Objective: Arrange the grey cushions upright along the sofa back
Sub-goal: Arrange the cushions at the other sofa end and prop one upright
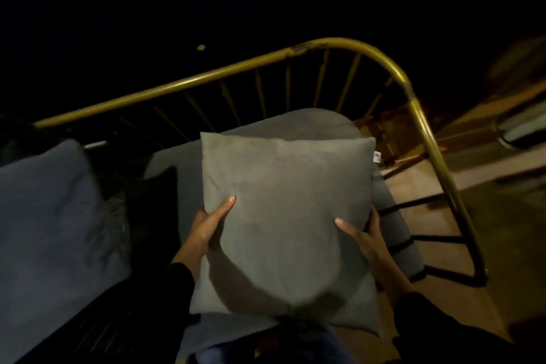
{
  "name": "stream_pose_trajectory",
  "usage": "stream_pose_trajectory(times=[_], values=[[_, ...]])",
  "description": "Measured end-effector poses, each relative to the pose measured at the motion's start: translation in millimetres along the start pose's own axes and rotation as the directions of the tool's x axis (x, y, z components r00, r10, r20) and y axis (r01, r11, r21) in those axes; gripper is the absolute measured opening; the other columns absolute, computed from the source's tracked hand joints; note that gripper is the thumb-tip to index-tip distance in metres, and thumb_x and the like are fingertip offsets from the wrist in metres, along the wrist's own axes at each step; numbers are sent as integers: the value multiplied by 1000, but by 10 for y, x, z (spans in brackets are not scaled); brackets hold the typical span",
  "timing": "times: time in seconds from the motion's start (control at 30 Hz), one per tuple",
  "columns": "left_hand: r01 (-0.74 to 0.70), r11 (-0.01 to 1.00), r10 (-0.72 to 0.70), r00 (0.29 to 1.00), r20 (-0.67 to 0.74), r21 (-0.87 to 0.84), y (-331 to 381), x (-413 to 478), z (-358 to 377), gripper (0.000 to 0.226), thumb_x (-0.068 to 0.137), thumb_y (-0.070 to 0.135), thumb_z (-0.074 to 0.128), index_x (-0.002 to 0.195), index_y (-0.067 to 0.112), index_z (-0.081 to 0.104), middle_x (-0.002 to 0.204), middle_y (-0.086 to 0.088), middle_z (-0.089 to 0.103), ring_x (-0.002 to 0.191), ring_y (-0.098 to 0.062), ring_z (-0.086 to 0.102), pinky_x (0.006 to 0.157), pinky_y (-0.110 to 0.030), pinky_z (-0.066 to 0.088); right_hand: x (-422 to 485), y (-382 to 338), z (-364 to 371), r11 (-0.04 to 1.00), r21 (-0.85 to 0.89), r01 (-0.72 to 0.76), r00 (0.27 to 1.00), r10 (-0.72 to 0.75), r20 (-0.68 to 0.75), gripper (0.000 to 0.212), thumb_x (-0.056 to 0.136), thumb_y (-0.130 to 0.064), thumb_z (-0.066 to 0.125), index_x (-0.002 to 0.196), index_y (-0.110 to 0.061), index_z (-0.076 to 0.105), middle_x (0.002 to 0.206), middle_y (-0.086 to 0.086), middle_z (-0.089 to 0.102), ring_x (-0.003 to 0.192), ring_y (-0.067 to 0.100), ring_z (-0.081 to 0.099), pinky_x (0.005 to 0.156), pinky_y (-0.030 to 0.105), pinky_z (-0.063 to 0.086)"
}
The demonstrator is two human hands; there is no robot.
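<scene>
I hold a square grey cushion (285, 216) in front of me, its face turned up toward the camera. My left hand (206, 229) grips its left edge and my right hand (366, 238) grips its right edge, thumbs on top. Behind it a larger grey cushion (319, 124) lies on the sofa seat near the yellow metal sofa back (206, 77). Another grey-blue cushion (50, 216) lies at the left.
The yellow rail curves down at the right into the sofa's arm (437, 156), with thin spindles under it. A dark cushion (153, 201) sits between the two seat cushions. Brown floor (487, 201) shows at the right. The background is dark.
</scene>
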State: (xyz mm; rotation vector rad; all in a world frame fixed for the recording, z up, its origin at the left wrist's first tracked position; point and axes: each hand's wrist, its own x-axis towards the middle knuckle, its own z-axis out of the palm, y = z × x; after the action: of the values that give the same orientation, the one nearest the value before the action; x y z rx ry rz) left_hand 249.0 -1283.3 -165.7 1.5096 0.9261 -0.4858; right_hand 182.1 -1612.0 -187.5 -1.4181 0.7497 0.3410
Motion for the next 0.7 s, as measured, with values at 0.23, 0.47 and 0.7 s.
stream_pose_trajectory(times=[0.23, 0.47, 0.7], values=[[191, 968, -211, 970, -120, -163, -836, -295, -297, 95, 61, 51, 87, 137, 3, 56, 133, -13, 64, 123, -33, 61, 109, -47, 46, 64, 162, 20, 978, -188, -92, 970, 130, 203, 102, 60, -39, 87, 145, -38, 30, 143, -2, 48, 124, 23, 52, 105, 46, 46], [211, 950, -245, 961, -130, -230, -1302, -280, -394, 123, 36, 65, 91, 139, 10, 54, 134, -11, 65, 120, -33, 63, 108, -48, 47, 115, 208, 15, 975, -214, -59, 959, 115, 260, 108, 51, -35, 89, 145, -29, 36, 141, 1, 52, 124, 22, 55, 106, 49, 45], [235, 959, -258, 954, -151, -156, -1154, -309, -343, 82, 73, 42, 83, 139, 6, 51, 134, -12, 63, 121, -34, 61, 108, -46, 47, 28, 242, 0, 958, -246, -150, 960, 200, 194, 110, 58, -31, 84, 150, -30, 25, 136, -4, 42, 124, 23, 47, 108, 47, 41]])
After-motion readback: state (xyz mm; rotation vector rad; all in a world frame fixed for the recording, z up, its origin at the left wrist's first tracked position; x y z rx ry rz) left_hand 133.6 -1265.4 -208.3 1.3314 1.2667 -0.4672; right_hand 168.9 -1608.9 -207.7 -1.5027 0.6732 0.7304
